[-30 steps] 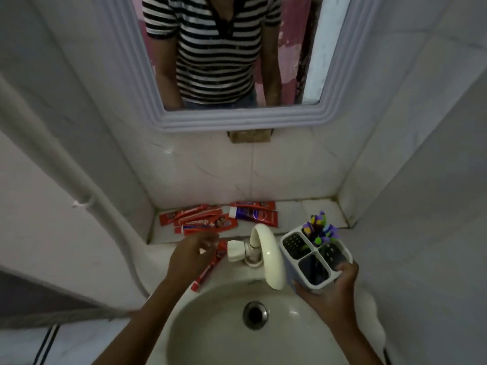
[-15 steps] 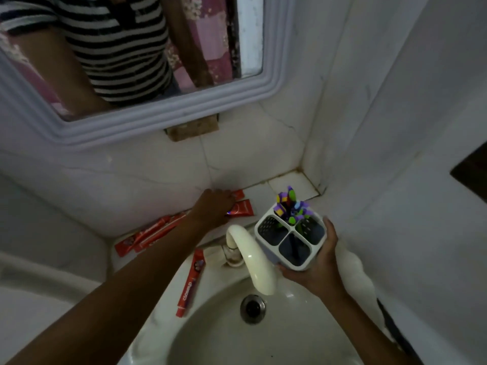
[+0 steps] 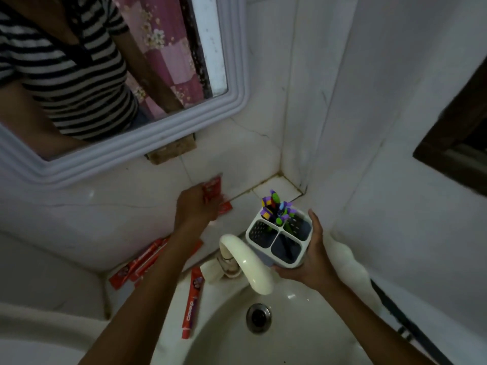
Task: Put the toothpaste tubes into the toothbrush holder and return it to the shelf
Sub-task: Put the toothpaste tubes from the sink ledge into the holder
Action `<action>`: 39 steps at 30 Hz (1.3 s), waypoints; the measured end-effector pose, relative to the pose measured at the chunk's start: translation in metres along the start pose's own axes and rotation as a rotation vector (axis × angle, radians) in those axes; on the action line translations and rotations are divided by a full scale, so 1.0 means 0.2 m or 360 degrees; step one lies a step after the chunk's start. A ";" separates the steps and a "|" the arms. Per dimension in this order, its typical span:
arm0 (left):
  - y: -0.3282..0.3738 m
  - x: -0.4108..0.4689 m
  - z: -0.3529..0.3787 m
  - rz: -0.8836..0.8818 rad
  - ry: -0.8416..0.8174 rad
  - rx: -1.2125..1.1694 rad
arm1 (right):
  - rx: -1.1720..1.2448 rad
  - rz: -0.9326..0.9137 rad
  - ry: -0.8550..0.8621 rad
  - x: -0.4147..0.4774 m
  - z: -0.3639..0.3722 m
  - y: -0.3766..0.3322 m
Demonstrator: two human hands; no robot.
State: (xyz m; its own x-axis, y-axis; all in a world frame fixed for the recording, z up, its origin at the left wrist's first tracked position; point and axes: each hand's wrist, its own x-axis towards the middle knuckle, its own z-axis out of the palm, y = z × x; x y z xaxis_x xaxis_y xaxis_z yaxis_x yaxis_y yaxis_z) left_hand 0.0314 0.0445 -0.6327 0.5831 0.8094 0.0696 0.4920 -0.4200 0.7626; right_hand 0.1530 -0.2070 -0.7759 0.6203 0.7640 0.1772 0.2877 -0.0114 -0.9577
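A: Where's the holder right now?

B: I've got the toothbrush holder (image 3: 279, 239) upright in my right hand (image 3: 305, 262), fingers wrapped round its far side and palm under the base, held over the sink rim (image 3: 168, 306) just right of the tap (image 3: 245, 262). The brushes (image 3: 276, 206) stand in the back compartment; the front one and the left one look free.

A: And the toothpaste?

B: My left hand (image 3: 195, 206) is out on the shelf (image 3: 276, 185), closed on a red toothpaste tube (image 3: 213, 187) whose end pokes up past my knuckles towards the wall. I can't tell if there's a second one in that grip; another red end (image 3: 225, 208) shows just beside the fingers.

A: Which way does it have to travel?

B: Right and towards me. The holder sits to the lower right of the left hand, near it, with the tap between and below. The tube's long axis runs roughly away from me, so I judge it must be tipped upright before it drops into an open compartment.

A: What's left?

B: A bundle of tubes (image 3: 137, 264) on the shelf under my left forearm, and one tube (image 3: 191, 304) lying lengthwise on the sink rim, well nearer the left hand than the right.
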 end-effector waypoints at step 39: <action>-0.50 -0.16 -0.15 -0.0192 -0.0624 0.1451 | 0.0093 0.0243 -0.0013 0.00 -0.01 0.10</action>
State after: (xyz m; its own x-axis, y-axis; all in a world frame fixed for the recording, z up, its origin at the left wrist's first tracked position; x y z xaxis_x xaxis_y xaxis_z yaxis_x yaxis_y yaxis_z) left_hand -0.0558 0.0728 -0.6921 0.5877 0.7438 -0.3184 0.7742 -0.6313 -0.0459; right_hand 0.1602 -0.2082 -0.7951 0.6474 0.7617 0.0269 0.1473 -0.0904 -0.9849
